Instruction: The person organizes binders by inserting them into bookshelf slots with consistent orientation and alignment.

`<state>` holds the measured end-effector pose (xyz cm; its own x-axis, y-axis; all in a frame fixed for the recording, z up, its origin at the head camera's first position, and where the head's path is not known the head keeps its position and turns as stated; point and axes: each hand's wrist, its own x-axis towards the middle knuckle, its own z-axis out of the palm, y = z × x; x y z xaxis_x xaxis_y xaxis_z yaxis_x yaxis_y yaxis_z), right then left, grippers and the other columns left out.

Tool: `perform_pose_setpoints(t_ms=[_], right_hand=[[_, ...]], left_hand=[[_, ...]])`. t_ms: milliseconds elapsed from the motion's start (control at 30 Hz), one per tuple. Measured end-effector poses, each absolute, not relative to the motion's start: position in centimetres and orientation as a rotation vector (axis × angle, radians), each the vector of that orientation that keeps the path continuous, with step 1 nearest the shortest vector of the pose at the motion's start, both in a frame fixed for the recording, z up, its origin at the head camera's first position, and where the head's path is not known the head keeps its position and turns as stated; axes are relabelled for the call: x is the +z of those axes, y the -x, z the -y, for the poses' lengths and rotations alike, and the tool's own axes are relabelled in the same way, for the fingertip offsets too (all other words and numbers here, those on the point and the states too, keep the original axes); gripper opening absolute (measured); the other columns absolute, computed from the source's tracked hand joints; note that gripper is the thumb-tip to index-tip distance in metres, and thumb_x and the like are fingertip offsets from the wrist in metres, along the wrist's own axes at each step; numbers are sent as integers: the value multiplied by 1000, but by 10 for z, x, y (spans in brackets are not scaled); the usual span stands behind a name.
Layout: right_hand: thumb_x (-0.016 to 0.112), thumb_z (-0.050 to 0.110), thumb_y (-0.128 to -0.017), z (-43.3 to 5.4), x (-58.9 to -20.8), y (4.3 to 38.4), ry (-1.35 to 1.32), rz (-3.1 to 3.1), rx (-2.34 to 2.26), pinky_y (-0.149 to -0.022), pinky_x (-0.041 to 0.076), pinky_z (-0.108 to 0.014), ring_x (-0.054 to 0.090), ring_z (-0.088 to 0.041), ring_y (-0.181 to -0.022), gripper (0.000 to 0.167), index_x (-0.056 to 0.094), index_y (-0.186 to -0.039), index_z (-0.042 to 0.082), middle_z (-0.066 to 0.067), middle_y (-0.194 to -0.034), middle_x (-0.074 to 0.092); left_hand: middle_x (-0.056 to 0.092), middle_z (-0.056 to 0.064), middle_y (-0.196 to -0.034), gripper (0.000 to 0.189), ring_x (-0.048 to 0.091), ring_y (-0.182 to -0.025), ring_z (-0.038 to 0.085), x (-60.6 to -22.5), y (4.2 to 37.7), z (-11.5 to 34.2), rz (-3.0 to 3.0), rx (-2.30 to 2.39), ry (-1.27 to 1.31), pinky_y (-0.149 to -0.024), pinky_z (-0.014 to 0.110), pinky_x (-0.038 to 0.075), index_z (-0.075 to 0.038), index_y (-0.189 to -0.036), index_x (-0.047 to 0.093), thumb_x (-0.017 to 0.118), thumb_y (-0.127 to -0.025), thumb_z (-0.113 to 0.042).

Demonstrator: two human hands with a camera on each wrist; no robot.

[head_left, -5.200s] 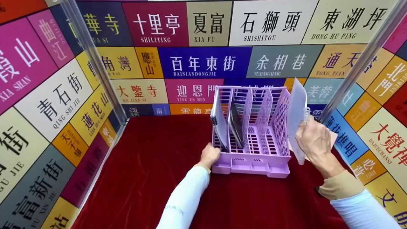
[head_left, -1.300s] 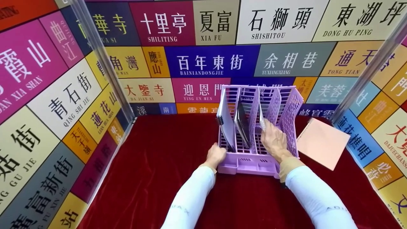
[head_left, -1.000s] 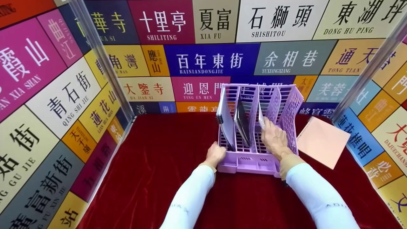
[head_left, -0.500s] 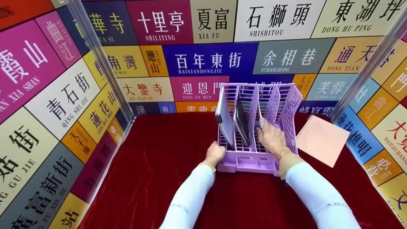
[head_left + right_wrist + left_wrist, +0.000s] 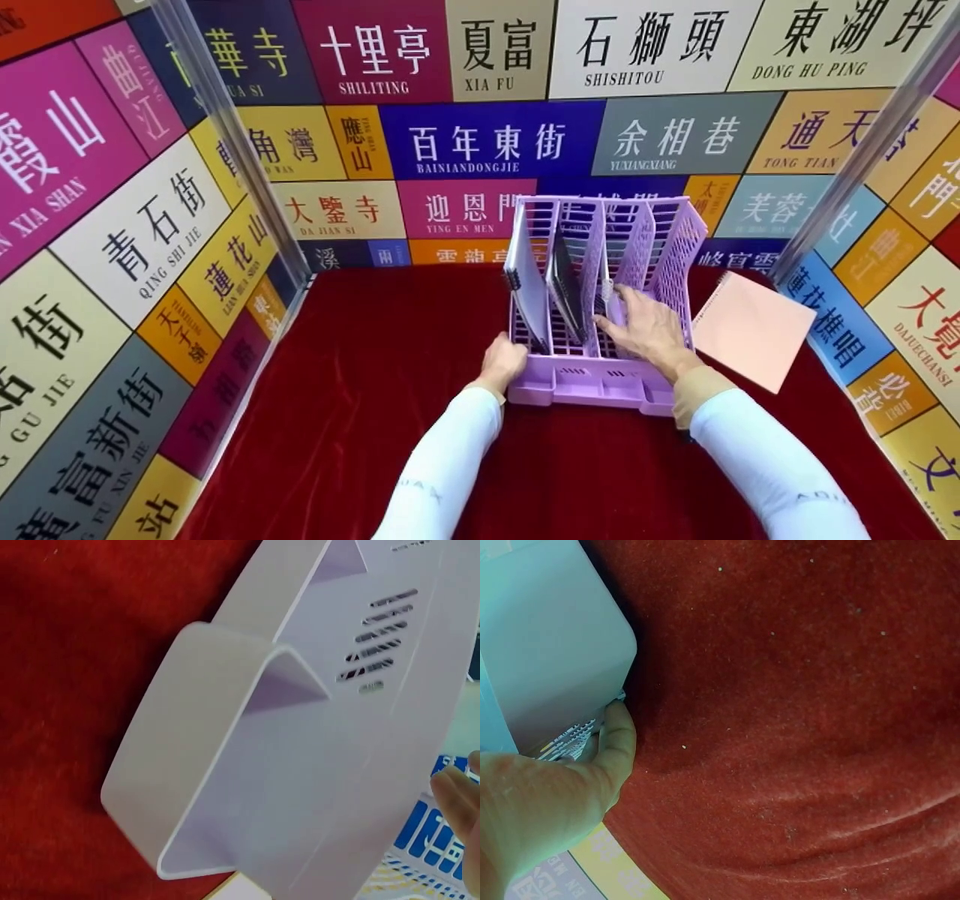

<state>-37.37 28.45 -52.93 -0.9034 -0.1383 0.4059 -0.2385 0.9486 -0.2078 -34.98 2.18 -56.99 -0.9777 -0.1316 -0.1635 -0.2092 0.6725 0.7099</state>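
A purple file rack (image 5: 592,381) with upright dividers stands on red cloth. My left hand (image 5: 502,361) grips its lower left side; in the left wrist view, fingers (image 5: 617,736) curl round the rack's edge. Over the third slot from the left, my right hand (image 5: 646,324) has its thumb and fingers spread apart. Just beside those fingers, a spiral notebook with a pale cover (image 5: 607,283) stands in that slot, partly hidden by a divider. The right wrist view shows the rack's front trays (image 5: 292,757) and fingertips (image 5: 454,795) at the right edge.
A black spiral notebook (image 5: 564,294) leans in the second slot, and a pale notebook with black binding (image 5: 528,297) fills the first. Right of the rack, a pink spiral notebook (image 5: 754,330) lies flat on the cloth (image 5: 360,405). Sign-covered walls (image 5: 487,142) close off the back and sides.
My right hand has carried the pale notebook from right of the rack into the third slot and let go of it, fingers now spread. My left hand has stayed on the rack.
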Motion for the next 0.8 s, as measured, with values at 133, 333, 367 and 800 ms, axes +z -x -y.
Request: perform_pose_setpoints(t_ms=[133,333,367,800], right_hand=[[54,69,-68,-291,-527,371,-304,2668,381,-61,46,-43,58,-26,-75,75,47,-124,20,-5,-106,59],[48,67,-75,-308,-523,368,-337,2617,398,-62,46,-41,59,-26,-79,65,51,-121,20,-6,-108,61],[48,66,-76,-311,-523,368,-326,2614,398,-62,46,-42,59,-26,-79,64,52,-120,20,-6,-107,61],[51,47,-84,-372,-511,368,-39,2642,417,-59,40,-48,56,-33,-78,46,56,-112,11,-14,-98,60]], left_hand=[[56,10,-115,49,52,-105,26,-572,350,-20,-2778,1204,302,-87,37,41,-7,-125,47,46,-79,-23],[57,9,-111,46,54,-101,25,-573,349,-18,-2775,1207,315,-85,38,41,-8,-123,49,47,-79,-24],[58,9,-111,46,54,-101,25,-573,349,-18,-2775,1206,316,-85,38,41,-8,-123,49,47,-80,-24],[59,10,-109,45,55,-100,27,-571,350,-22,-2797,1202,281,-83,38,42,-6,-119,51,47,-78,-24]])
